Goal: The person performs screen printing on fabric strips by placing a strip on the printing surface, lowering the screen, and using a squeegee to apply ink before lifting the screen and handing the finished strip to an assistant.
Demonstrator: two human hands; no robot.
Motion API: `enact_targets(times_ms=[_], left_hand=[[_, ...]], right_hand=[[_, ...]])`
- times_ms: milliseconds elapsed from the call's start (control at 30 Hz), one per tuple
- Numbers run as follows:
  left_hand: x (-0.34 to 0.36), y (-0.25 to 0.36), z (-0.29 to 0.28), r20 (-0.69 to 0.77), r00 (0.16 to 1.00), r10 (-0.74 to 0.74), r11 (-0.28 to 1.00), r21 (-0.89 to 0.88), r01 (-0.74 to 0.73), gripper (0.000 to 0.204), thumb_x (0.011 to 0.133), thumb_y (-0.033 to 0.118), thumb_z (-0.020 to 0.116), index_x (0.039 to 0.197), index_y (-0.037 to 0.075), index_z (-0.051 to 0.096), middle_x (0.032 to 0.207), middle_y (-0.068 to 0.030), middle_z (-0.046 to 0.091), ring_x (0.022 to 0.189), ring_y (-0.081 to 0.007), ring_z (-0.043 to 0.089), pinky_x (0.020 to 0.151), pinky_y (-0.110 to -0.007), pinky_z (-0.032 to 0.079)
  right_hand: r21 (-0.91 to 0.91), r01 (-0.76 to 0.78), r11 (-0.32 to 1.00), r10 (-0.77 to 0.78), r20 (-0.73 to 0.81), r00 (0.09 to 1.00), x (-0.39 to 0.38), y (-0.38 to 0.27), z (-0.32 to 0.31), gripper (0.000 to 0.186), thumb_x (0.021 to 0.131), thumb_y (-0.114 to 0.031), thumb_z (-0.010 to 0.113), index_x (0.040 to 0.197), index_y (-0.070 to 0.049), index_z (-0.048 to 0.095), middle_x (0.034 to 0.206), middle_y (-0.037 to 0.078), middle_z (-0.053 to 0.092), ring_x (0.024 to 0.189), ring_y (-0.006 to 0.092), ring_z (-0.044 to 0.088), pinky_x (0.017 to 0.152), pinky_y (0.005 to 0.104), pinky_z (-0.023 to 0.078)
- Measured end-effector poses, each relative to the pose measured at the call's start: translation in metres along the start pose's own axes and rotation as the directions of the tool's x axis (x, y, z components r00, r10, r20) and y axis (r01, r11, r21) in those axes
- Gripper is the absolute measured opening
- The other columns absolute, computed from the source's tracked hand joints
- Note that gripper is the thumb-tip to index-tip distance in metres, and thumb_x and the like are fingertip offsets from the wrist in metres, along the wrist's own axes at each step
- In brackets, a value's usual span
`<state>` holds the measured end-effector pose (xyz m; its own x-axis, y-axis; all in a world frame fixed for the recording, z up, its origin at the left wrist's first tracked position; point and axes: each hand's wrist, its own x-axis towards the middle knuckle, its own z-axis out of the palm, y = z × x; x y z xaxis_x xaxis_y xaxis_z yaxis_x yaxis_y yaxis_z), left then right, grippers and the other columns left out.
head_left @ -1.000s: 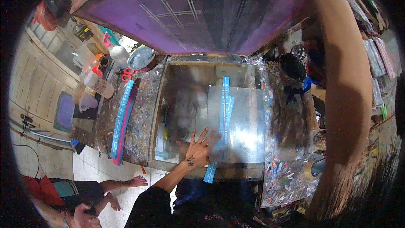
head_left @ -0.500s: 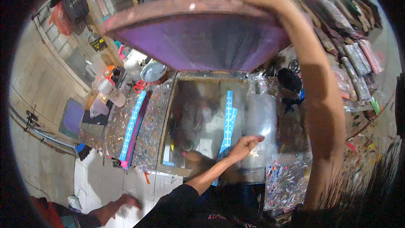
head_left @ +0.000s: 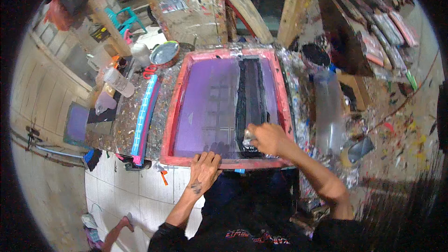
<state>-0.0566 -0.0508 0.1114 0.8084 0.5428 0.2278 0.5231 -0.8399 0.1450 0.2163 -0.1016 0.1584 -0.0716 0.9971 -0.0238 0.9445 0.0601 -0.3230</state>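
A screen-printing frame (head_left: 166, 147) with a pink, ink-stained rim lies flat before me, its purple mesh (head_left: 198, 98) showing pale crossed lines through it. Down the right half of the mesh runs a band of black ink (head_left: 253, 93) with thick ridges along its sides. My left hand (head_left: 205, 168) grips the near rim, fingers bent over it. At the near end of the ink, my right hand (head_left: 268, 140) is closed on a small ink-smeared squeegee (head_left: 249, 141), mostly hidden by the fingers.
Left of the frame lie a blue-and-white marked strip (head_left: 145, 114), red scissors (head_left: 149, 71), a tub of grey paste (head_left: 164, 53) and a clear bottle (head_left: 119, 82). A black ink pot (head_left: 316, 55) and a tape roll (head_left: 357, 151) stand right. Another person's limb (head_left: 119, 233) shows lower left.
The raised screen has come down flat onto the table, covering the board beneath. My right hand has left its far edge for the near mesh; my left hand has moved to the near rim.
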Motion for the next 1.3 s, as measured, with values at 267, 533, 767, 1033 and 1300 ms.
enact_targets(times_ms=[267,533,767,1033,1300], left_hand=[[-0.019,-0.011,0.040,0.119,0.991,-0.068,0.993,-0.086,0.078,0.032,0.075,0.020,0.083,0.099,0.008,0.064,0.097,-0.0083,0.059,0.099,-0.0279,0.060,0.086,-0.042,0.044],[-0.005,-0.010,0.019,0.160,0.985,-0.068,0.978,-0.186,0.098,0.034,0.077,0.024,0.081,0.104,0.009,0.068,0.097,-0.0073,0.060,0.100,-0.0264,0.060,0.089,-0.041,0.045],[-0.019,-0.020,0.056,0.211,0.970,-0.120,0.948,-0.265,0.175,0.037,0.082,0.030,0.079,0.111,0.009,0.068,0.099,-0.0071,0.060,0.101,-0.0265,0.059,0.089,-0.040,0.045],[-0.014,-0.029,0.047,0.159,0.984,-0.077,0.945,-0.303,0.123,0.044,0.080,0.028,0.082,0.117,0.009,0.068,0.104,-0.0077,0.059,0.103,-0.0279,0.057,0.090,-0.042,0.043],[-0.025,-0.025,0.058,0.152,0.984,-0.092,0.950,-0.282,0.132,0.039,0.074,0.024,0.085,0.106,0.009,0.070,0.098,-0.0068,0.058,0.097,-0.0284,0.058,0.084,-0.043,0.045]], right_hand=[[-0.071,0.057,0.996,-0.055,0.023,0.998,0.004,0.002,0.048,0.026,0.087,-0.014,0.064,0.111,-0.009,0.058,0.091,0.015,0.071,0.089,0.0351,0.072,0.081,0.0528,0.049],[-0.332,-0.138,0.933,-0.004,-0.391,0.920,0.234,0.173,0.026,0.019,0.086,-0.011,0.064,0.105,-0.008,0.060,0.093,0.015,0.072,0.084,0.0360,0.071,0.085,0.0560,0.047],[-0.115,0.194,0.974,-0.201,-0.057,0.978,0.232,0.215,0.017,0.033,0.085,-0.018,0.071,0.114,-0.007,0.058,0.095,0.021,0.070,0.087,0.0454,0.068,0.073,0.0555,0.052],[-0.242,0.047,0.969,-0.113,-0.266,0.957,0.311,0.245,0.010,0.041,0.088,-0.014,0.064,0.127,-0.005,0.053,0.098,0.025,0.069,0.091,0.0478,0.067,0.079,0.0565,0.053],[-0.072,0.054,0.996,-0.051,0.036,0.998,0.088,0.097,0.061,0.046,0.077,-0.007,0.066,0.121,-0.007,0.054,0.106,0.016,0.068,0.102,0.0390,0.067,0.090,0.0545,0.045]])
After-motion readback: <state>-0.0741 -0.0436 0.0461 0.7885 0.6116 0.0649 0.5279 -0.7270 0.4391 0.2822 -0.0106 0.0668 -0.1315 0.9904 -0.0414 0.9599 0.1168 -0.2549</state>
